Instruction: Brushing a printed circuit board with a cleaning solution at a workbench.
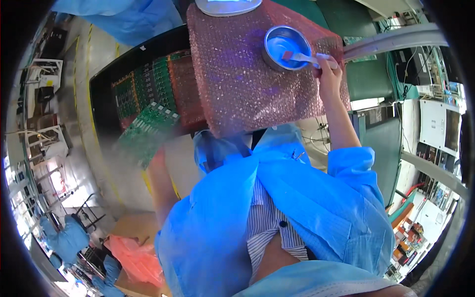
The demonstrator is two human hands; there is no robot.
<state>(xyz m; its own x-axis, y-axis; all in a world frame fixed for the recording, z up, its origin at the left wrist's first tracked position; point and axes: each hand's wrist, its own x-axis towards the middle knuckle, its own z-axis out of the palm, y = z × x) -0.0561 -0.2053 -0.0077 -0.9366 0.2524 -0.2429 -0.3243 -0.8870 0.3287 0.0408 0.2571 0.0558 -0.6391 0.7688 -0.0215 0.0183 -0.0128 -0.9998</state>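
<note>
My right hand (pixel 328 74) grips the white handle of a small brush (pixel 302 58). Its pinkish-brown tip points down into a round metal bowl (pixel 267 55), which looks blue inside under the light. The bowl stands on pink bubble wrap (pixel 242 84). To the left, my left hand (pixel 157 161) is blurred and holds a green circuit board (pixel 153 120) by its near edge, tilted; the fingers are mostly hidden by the board and the blur. Beyond that board, a black tray (pixel 106 86) holds several green circuit boards (pixel 153 79) in a row.
At the far edge of the bubble wrap sits a pale rounded object (pixel 228 7), cut off by the frame. Blue cloth (pixel 123 20) shows beyond the tray. A grey metal bar (pixel 396 42) runs along the right. A cardboard box (pixel 133 225) with pink plastic (pixel 133 257) stands at lower left.
</note>
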